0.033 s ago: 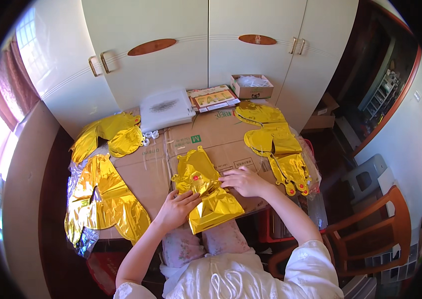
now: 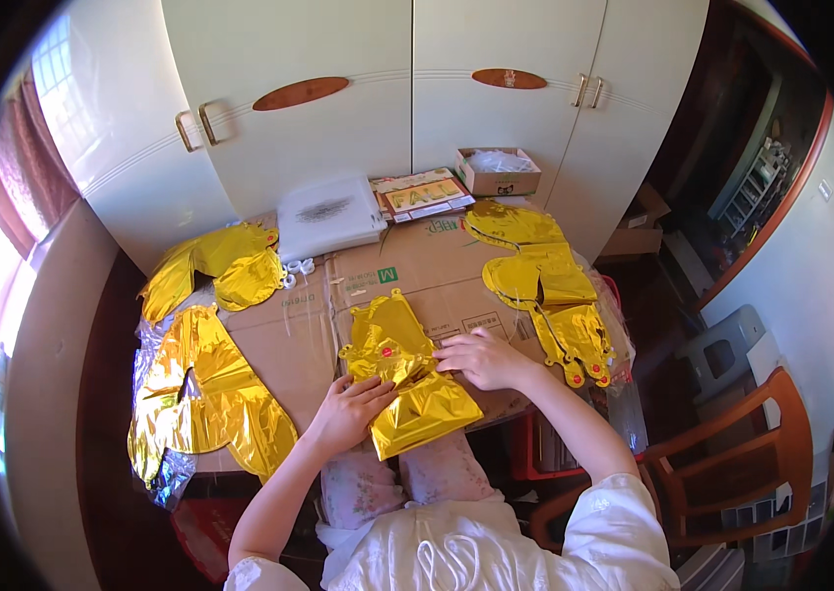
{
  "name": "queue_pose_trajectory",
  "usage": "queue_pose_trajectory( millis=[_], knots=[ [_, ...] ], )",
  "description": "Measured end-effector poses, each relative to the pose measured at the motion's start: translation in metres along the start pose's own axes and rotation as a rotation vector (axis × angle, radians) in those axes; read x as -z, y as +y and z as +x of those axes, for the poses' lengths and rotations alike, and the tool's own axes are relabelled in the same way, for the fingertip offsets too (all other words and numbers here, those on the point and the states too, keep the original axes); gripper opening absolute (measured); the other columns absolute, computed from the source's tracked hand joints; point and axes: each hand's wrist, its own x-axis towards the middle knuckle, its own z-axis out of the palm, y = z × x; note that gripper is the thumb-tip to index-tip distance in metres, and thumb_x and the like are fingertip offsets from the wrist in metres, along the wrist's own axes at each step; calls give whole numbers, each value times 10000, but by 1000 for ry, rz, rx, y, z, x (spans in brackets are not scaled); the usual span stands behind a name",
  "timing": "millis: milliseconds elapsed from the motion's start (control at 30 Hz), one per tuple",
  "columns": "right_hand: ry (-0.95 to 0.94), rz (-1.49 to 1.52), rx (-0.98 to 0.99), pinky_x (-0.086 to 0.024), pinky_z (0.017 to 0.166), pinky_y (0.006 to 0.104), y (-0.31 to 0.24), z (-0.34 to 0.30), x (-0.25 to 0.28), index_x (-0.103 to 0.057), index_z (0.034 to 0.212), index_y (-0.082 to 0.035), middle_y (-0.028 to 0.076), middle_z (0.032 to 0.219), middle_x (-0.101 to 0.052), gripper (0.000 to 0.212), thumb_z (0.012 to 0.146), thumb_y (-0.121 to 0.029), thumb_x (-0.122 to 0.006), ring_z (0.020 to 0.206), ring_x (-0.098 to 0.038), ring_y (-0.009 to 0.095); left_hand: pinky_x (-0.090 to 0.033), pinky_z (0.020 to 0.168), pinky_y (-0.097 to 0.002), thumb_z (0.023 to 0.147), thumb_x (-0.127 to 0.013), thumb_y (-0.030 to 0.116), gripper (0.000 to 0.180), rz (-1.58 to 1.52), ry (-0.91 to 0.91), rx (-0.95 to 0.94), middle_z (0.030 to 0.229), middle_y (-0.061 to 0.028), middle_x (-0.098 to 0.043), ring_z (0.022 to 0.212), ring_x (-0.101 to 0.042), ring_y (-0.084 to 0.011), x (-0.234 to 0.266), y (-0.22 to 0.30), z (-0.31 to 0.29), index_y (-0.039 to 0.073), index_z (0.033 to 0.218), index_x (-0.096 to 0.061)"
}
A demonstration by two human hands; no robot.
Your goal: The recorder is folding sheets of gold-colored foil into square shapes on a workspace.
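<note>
A flat gold foil balloon (image 2: 384,325) lies in front of me on the cardboard, its lower part folded and hanging a little past the near edge. A small red round tag sits near its middle. My left hand (image 2: 351,404) rests on the left side of the foil, fingers stretched out over the crease. On the opposite side my right hand (image 2: 484,361) touches the foil's right edge with slightly bent, spread fingers; its thumb is partly hidden. Both hands press near the fold.
Flattened cardboard (image 2: 284,345) covers the table. More gold foil balloons (image 2: 210,384) lie at left, and others (image 2: 555,286) at right. At the back are a white plastic package (image 2: 330,210), a printed packet (image 2: 424,194) and a small box (image 2: 501,177). A wooden chair (image 2: 781,443) stands right.
The foil at the fold between my hands lies slightly flatter and its creases have shifted. Both hands stay almost in place.
</note>
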Motion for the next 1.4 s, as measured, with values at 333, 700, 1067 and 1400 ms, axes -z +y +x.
queue_pose_trajectory(
  millis=[333, 700, 1067, 1400],
  knots=[
    [-36, 190, 88, -375, 987, 439, 3, 3, 11, -658, 1095, -62, 53, 1310, -584, 425, 742, -273, -762, 1276, -480, 225, -291, 1093, -449, 804, -594, 33, 443, -357, -33, 185, 1365, -49, -569, 1284, -490, -223, -8, -16, 0, 99, 1241, -620],
    [109, 253, -303, -346, 979, 458, -4, 13, -29, -700, 1031, -133, 57, 1159, -623, 298, 862, -378, -677, 1131, -496, 317, -375, 1012, -426, 963, -566, 280, 324, -792, 85, 504, 1151, -177, -645, 1116, -565, -344, -18, -25, 11, 68, 1201, -621],
    [78, 122, -662, -365, 895, 496, -22, 27, -36, -721, 831, -82, 94, 998, -643, 417, 867, -484, -620, 1056, -528, 302, -507, 759, -469, 848, -688, 341, 405, -543, 364, 876, 895, -224, -689, 859, -653, -417, -8, -2, 36, -38, 957, -593],
    [173, 27, -766, -368, 816, 502, -40, 37, -36, -721, 782, -79, 69, 924, -643, 403, 878, -453, -605, 983, -553, 283, -440, 753, -507, 935, -546, 358, 376, -69, 397, 1036, 859, -169, -668, 866, -608, -371, -33, -1, 48, 10, 848, -659]
  ],
)
